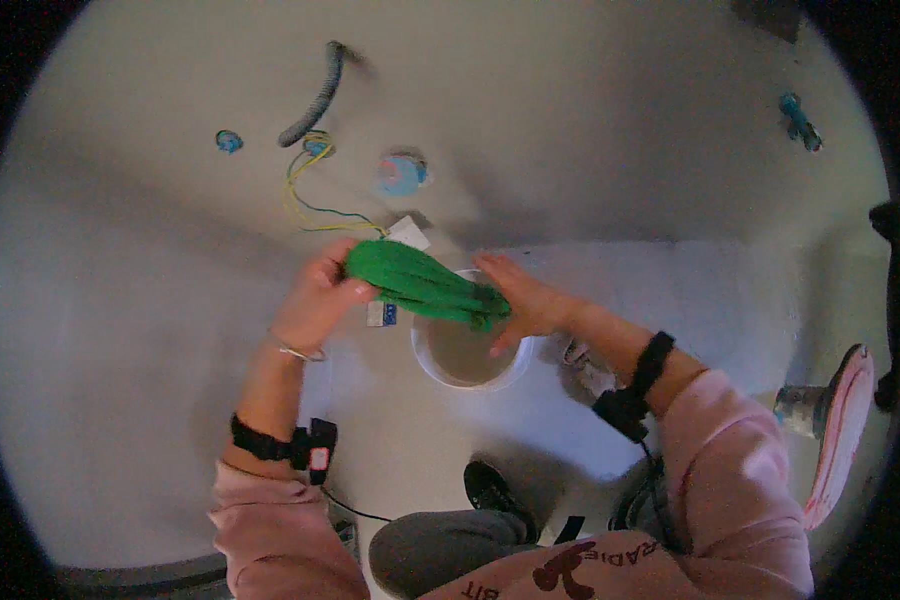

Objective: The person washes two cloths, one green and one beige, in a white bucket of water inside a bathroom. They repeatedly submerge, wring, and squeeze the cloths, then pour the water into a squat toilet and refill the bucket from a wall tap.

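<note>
A green cloth point(420, 281), bunched lengthwise and slanting down to the right, is held over a white bucket point(422, 356) of murky liquid. At the cloth's upper left end, my left hand point(330, 289) grips it between thumb and fingers. My right hand point(529, 300) is at the lower right end with its fingers spread, beside or touching the cloth; the contact is not clear. Each of my forearms wears a black strap with a small device.
Behind the bucket a wall holds a grey corrugated conduit point(319, 97), yellow and green wires point(292, 187) and blue pipe fittings point(401, 174). A small blue-and-white box point(381, 313) lies left of the bucket. Crumpled material point(589, 369) lies to its right. A pink-edged round object point(844, 439) stands far right.
</note>
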`<state>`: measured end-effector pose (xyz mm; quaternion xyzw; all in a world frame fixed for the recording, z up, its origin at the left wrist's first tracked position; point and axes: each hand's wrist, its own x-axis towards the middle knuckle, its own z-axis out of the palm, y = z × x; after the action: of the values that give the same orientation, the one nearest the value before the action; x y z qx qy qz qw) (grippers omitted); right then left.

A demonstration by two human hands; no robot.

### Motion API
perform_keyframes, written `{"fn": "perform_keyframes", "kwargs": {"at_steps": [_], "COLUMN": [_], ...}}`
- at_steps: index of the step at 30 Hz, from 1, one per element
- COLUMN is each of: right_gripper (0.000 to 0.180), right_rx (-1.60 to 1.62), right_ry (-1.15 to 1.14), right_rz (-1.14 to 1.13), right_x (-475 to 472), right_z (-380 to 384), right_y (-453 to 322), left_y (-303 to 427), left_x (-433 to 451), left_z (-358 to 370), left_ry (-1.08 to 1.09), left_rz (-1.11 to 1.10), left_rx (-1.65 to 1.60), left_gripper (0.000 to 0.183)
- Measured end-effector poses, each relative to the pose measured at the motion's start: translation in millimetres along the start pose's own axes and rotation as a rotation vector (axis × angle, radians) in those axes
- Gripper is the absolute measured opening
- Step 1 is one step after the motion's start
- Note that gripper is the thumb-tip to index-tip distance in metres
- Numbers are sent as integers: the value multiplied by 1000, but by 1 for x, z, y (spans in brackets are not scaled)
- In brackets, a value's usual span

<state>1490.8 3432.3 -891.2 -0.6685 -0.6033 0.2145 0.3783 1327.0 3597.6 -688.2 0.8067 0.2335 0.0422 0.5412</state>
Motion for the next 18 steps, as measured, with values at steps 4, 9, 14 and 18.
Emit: {"fn": "perform_keyframes", "kwargs": {"at_steps": [4, 9, 14, 18], "right_gripper": [117, 93, 60, 41], "right_rx": [295, 638, 1372, 2146], "right_ry": [169, -69, 15, 105], "right_rz": [-123, 119, 552, 850], "right_x": [29, 35, 15, 13], "right_z": [41, 71, 94, 97], "right_y": [-10, -6, 11, 2], "left_y": [67, 53, -33, -101], "left_x": [-13, 12, 44, 53], "left_z": [-20, -45, -50, -7], "left_ry": [58, 95, 332, 287], "left_rz": [40, 27, 39, 83], "left_rx": [-148, -271, -330, 402], "left_gripper": [29, 31, 27, 34]}}
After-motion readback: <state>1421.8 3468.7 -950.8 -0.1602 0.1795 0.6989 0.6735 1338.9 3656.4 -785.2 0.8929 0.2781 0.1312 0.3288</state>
